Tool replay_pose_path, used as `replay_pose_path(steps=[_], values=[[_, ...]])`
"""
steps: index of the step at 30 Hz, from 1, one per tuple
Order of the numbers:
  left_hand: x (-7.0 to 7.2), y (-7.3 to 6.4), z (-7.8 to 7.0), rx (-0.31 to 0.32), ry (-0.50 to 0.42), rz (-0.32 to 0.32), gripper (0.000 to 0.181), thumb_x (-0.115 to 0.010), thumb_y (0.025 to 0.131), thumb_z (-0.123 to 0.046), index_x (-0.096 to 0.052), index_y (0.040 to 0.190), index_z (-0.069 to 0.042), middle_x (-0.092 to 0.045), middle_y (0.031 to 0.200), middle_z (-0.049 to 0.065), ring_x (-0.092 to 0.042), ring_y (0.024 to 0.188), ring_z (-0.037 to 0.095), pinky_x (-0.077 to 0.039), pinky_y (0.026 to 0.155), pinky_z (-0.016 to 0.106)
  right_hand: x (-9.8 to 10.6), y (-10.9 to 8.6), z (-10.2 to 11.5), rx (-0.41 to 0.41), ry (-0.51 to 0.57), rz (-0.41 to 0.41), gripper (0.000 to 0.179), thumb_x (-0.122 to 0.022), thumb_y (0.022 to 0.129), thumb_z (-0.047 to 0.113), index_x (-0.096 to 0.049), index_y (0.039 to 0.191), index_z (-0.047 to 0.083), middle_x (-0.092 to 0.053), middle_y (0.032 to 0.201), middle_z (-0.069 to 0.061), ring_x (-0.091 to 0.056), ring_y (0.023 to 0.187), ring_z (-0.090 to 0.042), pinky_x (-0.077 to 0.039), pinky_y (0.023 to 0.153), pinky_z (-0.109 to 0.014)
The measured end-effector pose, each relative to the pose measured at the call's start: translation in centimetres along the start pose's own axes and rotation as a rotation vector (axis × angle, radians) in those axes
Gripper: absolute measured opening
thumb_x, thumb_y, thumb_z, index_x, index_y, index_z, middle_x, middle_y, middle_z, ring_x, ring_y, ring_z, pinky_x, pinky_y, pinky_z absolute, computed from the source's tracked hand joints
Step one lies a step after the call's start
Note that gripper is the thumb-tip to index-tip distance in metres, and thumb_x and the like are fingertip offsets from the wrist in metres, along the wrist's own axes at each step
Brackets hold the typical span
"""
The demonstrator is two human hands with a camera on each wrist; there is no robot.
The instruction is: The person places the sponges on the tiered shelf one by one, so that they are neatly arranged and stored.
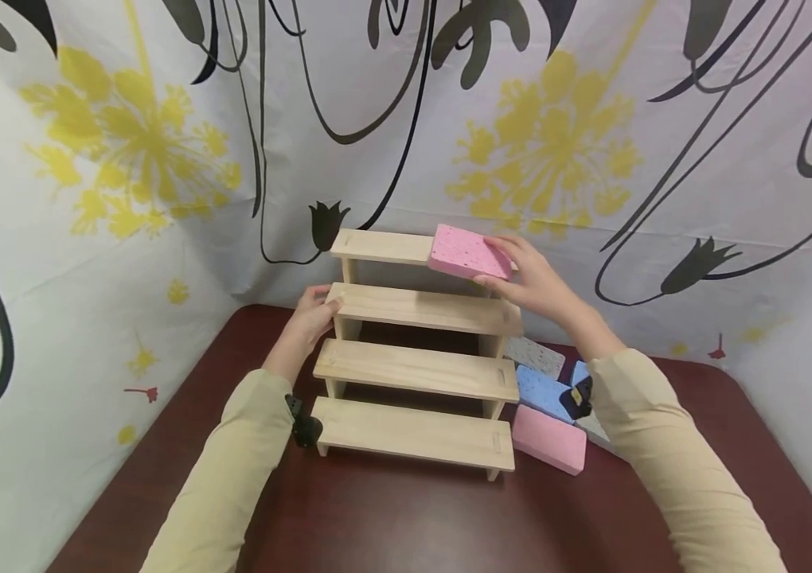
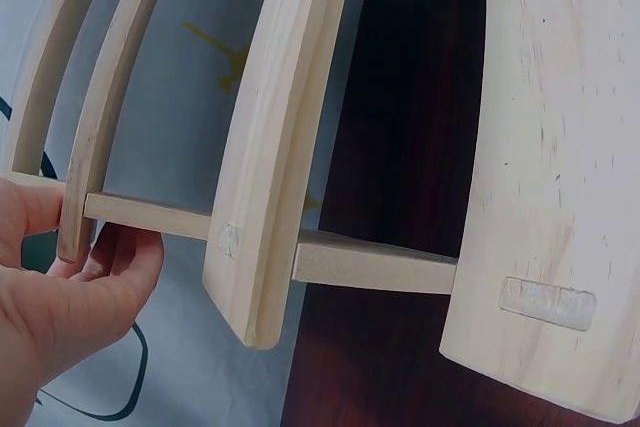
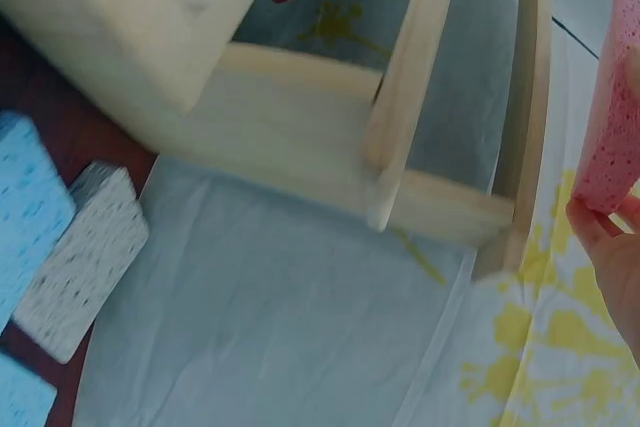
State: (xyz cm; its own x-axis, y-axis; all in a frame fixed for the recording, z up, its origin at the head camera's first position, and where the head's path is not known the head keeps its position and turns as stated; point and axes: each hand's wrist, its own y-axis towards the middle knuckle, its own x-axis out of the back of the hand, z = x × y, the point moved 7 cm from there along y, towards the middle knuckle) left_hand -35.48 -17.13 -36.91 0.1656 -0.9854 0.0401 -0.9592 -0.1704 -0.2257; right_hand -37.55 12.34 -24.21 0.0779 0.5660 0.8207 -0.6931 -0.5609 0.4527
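Note:
A wooden stepped rack (image 1: 413, 430) with several tiers stands on the table in the head view. My left hand (image 1: 311, 320) grips the left end of its second tier from the top. In the left wrist view, that hand (image 2: 75, 312) has its fingers curled around the shelf end. My right hand (image 1: 535, 278) pinches a pink speckled sponge (image 1: 465, 251) by its right side, at the right part of the top tier. Whether the sponge touches that tier, I cannot tell. In the right wrist view, the sponge (image 3: 608, 117) and fingers show at the right edge.
Right of the rack lie another pink sponge (image 1: 548, 438), a blue sponge (image 1: 544, 391) and a grey sponge (image 1: 535, 356), with more partly hidden by my right forearm. The dark red table (image 1: 392, 517) meets a white patterned cloth (image 1: 392, 183) behind and at the sides.

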Motion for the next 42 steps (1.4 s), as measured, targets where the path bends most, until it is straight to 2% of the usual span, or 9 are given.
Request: replay_pose_path(steps=[6,13,20,27,34,38,42], values=[[0.1,-0.1,-0.1,0.006,0.014,-0.001,0.05,-0.045,0.095,-0.012,-0.023,0.141,-0.01,-0.028,0.147,0.018,-0.039,0.129,0.031,-0.031,0.111,0.039,-2.0,3.3,0.8,-0.022,-0.002,0.065,0.062,-0.064,0.085,0.024,-0.039,0.136,-0.001,-0.04,0.136,-0.025,-0.037,0.125,-0.041,-0.031,0.105,-0.055],[0.1,-0.2,-0.2,0.0,0.028,0.001,0.051,-0.044,0.096,-0.013,-0.021,0.141,-0.009,-0.025,0.148,0.018,-0.037,0.131,0.03,-0.03,0.112,0.04,-4.7,6.9,1.9,0.005,-0.005,0.131,0.056,-0.062,0.087,0.024,-0.042,0.134,-0.001,-0.041,0.134,-0.026,-0.037,0.126,-0.041,-0.028,0.108,-0.053],[-0.1,-0.3,0.0,0.011,0.018,0.001,0.048,-0.042,0.097,-0.012,-0.022,0.14,-0.009,-0.027,0.147,0.019,-0.04,0.129,0.031,-0.031,0.111,0.039,-7.1,9.5,2.1,-0.03,-0.007,0.191,0.055,-0.06,0.088,0.025,-0.041,0.135,0.002,-0.042,0.134,-0.024,-0.036,0.127,-0.04,-0.026,0.11,-0.05],[0.1,-0.2,0.0,0.006,0.05,0.012,0.049,-0.042,0.097,-0.015,-0.021,0.141,-0.011,-0.026,0.148,0.018,-0.04,0.129,0.03,-0.031,0.111,0.038,-8.7,10.7,2.7,0.009,-0.002,0.234,0.054,-0.06,0.088,0.024,-0.042,0.133,-0.002,-0.048,0.125,-0.022,-0.044,0.118,-0.036,-0.032,0.107,-0.046],[0.2,-0.6,-0.6,-0.02,0.057,0.008,0.05,-0.041,0.097,-0.016,-0.019,0.142,-0.011,-0.025,0.148,0.018,-0.039,0.13,0.031,-0.03,0.112,0.04,-8.3,10.8,2.9,0.026,0.018,0.225,0.053,-0.057,0.09,0.026,-0.042,0.133,0.001,-0.045,0.13,-0.021,-0.042,0.122,-0.035,-0.03,0.109,-0.045],[-0.1,-0.4,-0.4,-0.011,0.055,0.022,0.05,-0.041,0.097,-0.017,-0.019,0.142,-0.012,-0.026,0.148,0.017,-0.039,0.13,0.03,-0.03,0.112,0.039,-8.3,10.5,2.5,-0.001,0.023,0.212,0.053,-0.059,0.089,0.025,-0.043,0.133,0.001,-0.044,0.132,-0.021,-0.041,0.123,-0.035,-0.03,0.109,-0.045],[0.0,-0.2,0.0,0.003,0.06,0.026,0.05,-0.042,0.097,-0.018,-0.02,0.142,-0.012,-0.026,0.148,0.016,-0.039,0.13,0.03,-0.03,0.112,0.039,-8.7,10.1,2.2,-0.056,0.012,0.234,0.056,-0.058,0.09,0.027,-0.039,0.137,0.004,-0.03,0.144,-0.025,-0.029,0.133,-0.04,-0.023,0.113,-0.048]])
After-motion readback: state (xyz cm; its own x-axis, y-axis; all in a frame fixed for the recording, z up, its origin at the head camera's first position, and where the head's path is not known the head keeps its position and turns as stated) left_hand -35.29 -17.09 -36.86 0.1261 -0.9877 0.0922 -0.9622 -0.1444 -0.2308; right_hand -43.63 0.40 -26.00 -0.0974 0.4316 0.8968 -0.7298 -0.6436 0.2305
